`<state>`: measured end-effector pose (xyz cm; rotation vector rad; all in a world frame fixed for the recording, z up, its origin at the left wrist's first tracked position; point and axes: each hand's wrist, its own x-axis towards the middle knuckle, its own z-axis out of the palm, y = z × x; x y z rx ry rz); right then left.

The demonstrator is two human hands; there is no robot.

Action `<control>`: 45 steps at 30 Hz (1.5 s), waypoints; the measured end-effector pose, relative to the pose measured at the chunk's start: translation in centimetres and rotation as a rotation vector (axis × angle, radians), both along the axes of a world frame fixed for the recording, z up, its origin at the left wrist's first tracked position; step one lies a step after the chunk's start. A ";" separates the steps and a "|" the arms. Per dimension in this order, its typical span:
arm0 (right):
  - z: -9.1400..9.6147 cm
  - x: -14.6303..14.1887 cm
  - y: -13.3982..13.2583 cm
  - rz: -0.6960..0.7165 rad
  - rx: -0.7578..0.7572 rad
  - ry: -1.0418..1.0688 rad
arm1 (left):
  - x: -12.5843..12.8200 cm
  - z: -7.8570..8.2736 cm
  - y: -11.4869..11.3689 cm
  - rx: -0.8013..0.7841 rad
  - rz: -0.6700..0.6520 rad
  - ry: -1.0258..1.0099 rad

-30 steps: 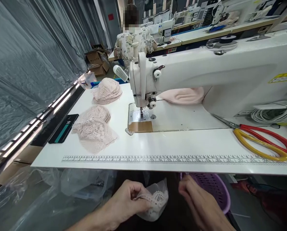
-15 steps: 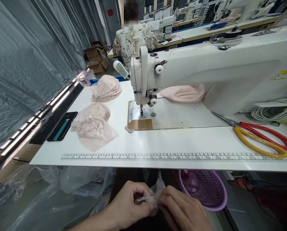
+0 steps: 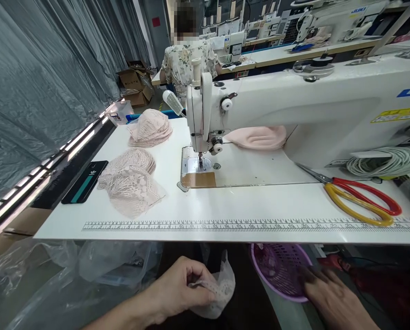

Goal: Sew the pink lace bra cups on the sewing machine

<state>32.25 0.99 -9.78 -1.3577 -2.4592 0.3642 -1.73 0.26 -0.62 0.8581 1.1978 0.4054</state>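
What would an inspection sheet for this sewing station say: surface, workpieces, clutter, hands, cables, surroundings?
Surface: white table, ruler printed along its near edge.
Workpieces: sheer lace piece in the left hand; pink lace stacks left of the sewing machine.
Clutter: scissors at right; apparent black phone at left.
Hands: left pinches lace; right hand blurred at the purple basket, contact unclear.
Cables: coiled pale cord at right, kind unclear.
Surroundings: person, cardboard boxes, grey plastic curtain.

JUKI on rear sewing machine (image 3: 339, 25); 10, 13 on tabletop ruler (image 3: 249, 225).
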 end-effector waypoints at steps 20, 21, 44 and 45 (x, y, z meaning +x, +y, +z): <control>6.6 -13.8 2.4 0.348 -1.373 0.699 | -2.3 0.2 -2.1 0.091 -0.103 -0.040; 6.7 -13.8 2.4 0.346 -1.382 0.707 | -2.3 0.2 -2.1 0.097 -0.098 -0.040; 6.7 -14.4 2.3 0.333 -1.432 0.713 | -1.9 0.4 -2.2 0.072 -0.075 0.017; 6.8 -14.4 2.3 0.328 -1.421 0.719 | -1.9 0.4 -2.1 0.070 -0.071 0.018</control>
